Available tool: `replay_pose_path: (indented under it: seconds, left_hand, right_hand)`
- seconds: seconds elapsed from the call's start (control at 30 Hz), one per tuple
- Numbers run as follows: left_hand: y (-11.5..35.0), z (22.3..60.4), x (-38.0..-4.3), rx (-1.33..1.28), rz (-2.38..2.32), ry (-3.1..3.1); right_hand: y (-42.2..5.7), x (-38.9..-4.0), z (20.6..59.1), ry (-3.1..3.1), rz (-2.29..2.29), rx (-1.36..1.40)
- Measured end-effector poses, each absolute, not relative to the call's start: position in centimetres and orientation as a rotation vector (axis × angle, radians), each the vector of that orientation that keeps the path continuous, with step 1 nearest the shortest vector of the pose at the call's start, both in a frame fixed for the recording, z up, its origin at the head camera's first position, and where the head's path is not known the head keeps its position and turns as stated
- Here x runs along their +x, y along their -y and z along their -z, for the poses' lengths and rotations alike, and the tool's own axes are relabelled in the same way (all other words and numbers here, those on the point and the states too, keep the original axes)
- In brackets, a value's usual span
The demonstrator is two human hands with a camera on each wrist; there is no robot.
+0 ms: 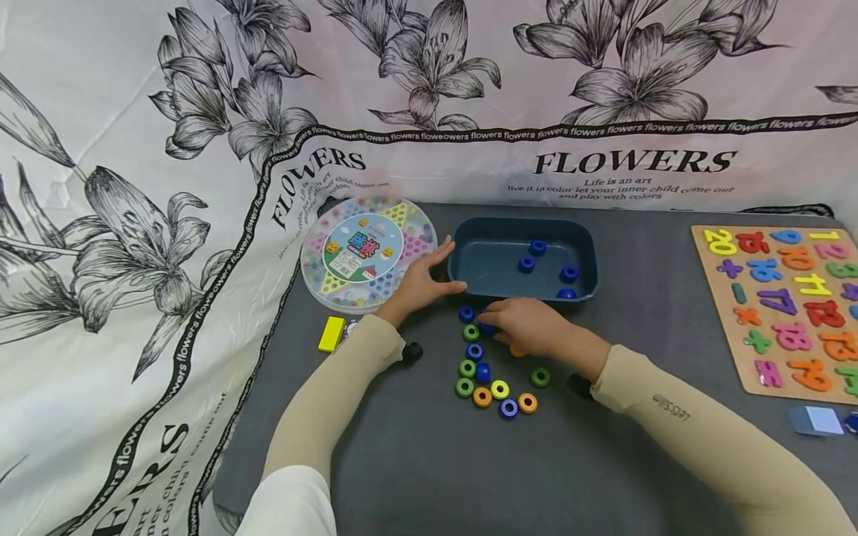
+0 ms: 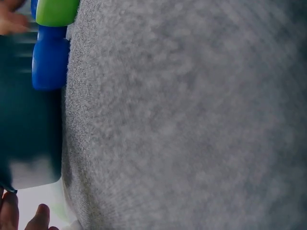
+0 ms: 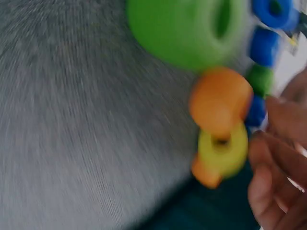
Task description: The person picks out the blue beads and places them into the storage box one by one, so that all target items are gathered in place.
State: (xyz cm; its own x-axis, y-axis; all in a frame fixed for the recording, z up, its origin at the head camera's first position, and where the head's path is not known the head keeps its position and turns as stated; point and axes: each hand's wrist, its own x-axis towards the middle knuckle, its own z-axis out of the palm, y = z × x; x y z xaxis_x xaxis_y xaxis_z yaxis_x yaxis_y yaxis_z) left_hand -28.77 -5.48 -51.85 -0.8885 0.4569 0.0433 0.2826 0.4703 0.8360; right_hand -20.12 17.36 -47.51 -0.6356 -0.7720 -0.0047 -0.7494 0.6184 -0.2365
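My left hand (image 1: 439,281) lies on the grey mat with straight fingers touching the left corner of a dark blue tray (image 1: 462,240); its fingertips (image 2: 38,218) show beside the tray wall (image 2: 24,124). Several blue rings (image 1: 538,246) lie in the tray. My right hand (image 1: 499,321) hovers low over a cluster of green, blue, orange and yellow rings (image 1: 467,368), its fingers curled round a blue ring (image 1: 484,328) that is mostly hidden. In the blurred right wrist view, a green ring (image 3: 187,31), an orange ring (image 3: 219,100) and my curled fingers (image 3: 273,182) show.
A round clear game box (image 1: 365,251) sits left of the tray, with a yellow block (image 1: 331,333) in front of it. A wooden number puzzle board (image 1: 791,305) lies at the right, with a pale blue card (image 1: 814,420) below it. A flowered sheet covers the back and left.
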Motion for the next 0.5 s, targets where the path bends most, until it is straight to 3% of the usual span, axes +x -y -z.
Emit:
replay_pose_path:
  seconds: [0.23,0.5]
  left_hand:
    - [5.4,52.2,-28.6,0.669,-1.389,-2.533]
    - [5.4,52.2,-28.8,0.631,-1.407,-2.527]
  right_hand:
    - [-15.8,-19.9,49.3,-2.736,0.090,-1.352]
    - [-18.4,-22.3,44.1,-2.788,0.574,-1.344]
